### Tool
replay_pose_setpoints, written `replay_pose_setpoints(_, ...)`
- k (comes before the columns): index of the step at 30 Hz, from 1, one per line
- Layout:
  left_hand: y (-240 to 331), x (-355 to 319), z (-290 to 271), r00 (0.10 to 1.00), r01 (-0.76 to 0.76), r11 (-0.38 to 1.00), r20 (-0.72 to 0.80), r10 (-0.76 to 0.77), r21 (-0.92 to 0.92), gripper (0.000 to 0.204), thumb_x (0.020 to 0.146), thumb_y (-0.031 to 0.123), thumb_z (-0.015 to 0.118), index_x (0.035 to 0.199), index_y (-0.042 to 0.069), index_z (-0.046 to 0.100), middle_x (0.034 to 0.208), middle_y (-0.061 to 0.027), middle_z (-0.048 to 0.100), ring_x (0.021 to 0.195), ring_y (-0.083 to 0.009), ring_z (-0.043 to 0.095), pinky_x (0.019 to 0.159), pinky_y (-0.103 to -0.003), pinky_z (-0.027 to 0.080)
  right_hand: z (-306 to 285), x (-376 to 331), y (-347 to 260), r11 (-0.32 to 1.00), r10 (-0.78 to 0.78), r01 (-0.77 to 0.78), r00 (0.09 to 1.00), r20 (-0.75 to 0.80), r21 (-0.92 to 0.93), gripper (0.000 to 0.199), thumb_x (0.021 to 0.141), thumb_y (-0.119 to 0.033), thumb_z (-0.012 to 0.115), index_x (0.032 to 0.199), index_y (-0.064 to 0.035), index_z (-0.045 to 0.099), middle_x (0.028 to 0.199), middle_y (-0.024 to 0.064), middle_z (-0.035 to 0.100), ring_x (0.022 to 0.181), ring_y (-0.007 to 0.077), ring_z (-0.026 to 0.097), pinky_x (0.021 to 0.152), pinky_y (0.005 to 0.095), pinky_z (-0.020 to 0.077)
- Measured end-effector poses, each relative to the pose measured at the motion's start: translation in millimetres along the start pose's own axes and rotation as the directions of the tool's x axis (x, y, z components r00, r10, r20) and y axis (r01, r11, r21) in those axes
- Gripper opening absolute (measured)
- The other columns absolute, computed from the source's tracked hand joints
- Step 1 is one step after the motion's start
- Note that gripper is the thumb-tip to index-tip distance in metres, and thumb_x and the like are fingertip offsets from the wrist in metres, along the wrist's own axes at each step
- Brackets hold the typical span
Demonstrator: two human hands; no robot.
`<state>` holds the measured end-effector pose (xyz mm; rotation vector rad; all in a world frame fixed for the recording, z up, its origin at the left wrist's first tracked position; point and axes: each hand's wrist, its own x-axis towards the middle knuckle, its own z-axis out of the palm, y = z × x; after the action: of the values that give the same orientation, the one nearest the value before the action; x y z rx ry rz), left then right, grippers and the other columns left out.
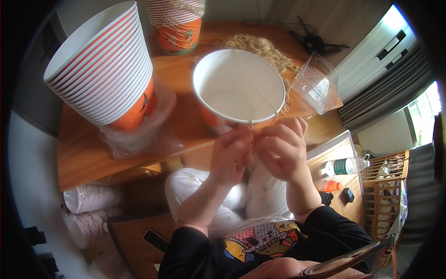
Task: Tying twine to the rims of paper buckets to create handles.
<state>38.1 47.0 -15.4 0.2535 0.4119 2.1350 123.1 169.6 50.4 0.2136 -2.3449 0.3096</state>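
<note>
One broad wooden table (79, 169), orange-brown and streaked with grain, stretches ahead of a seated person's hands in a sunlit room, with a pleated gray curtain (383, 97) well off to the right. A tall leaning stack of paper buckets (104, 69), white rims nested in ridges, rises left of the left hand, crinkled clear plastic (123, 142) bunched around its base. Farther ahead stands a second stack (176, 35), wound with cord. Directly before both hands sits a single round bucket (218, 76), smooth and white inside, orange outside. Beyond it lies a tangled, fibrous heap of straw-colored twine (260, 49); ahead and to the right is a transparent ridged plastic basket (320, 81). At the near rim, the left hand (232, 156) and right hand (282, 146), fingers curled, pinch a thin strand (253, 86) that crosses the bucket's mouth.
</note>
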Motion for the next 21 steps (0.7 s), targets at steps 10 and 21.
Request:
replay_pose_setpoints(10, -4.2, -9.2, 6.5, 0.987, 0.148, 0.974, -0.032, -0.156, -0.174, 0.018, 0.095, 0.02, 0.055, 0.106, 0.009, 0.064, 0.075, 0.0027, 0.059, 0.055, -0.0029, 0.046, 0.044, -0.018, 0.034, -4.4, -3.2, -4.9, 0.992, -0.129, 0.129, 0.989, 0.073, 0.008, 0.018, 0.067, -0.018, 0.073, 0.082, -0.0237, 0.067, 0.095, -0.0092, 0.062, 0.093, 0.0158, 0.054, 0.083, 0.0356, 0.0332)
replay_pose_setpoints(21, -3.1, -7.4, 1.1, 0.987, 0.162, 0.979, 0.042, -0.158, -0.12, 0.019, 0.094, 0.023, 0.055, 0.104, 0.009, 0.063, 0.076, 0.0036, 0.057, 0.057, -0.0039, 0.047, 0.046, -0.02, 0.035, -6.8, -5.4, -5.2, 0.995, -0.102, 0.101, 0.991, 0.091, 0.01, 0.017, 0.067, -0.019, 0.074, 0.083, -0.0233, 0.068, 0.094, -0.0088, 0.062, 0.094, 0.0162, 0.055, 0.084, 0.0355, 0.0336)
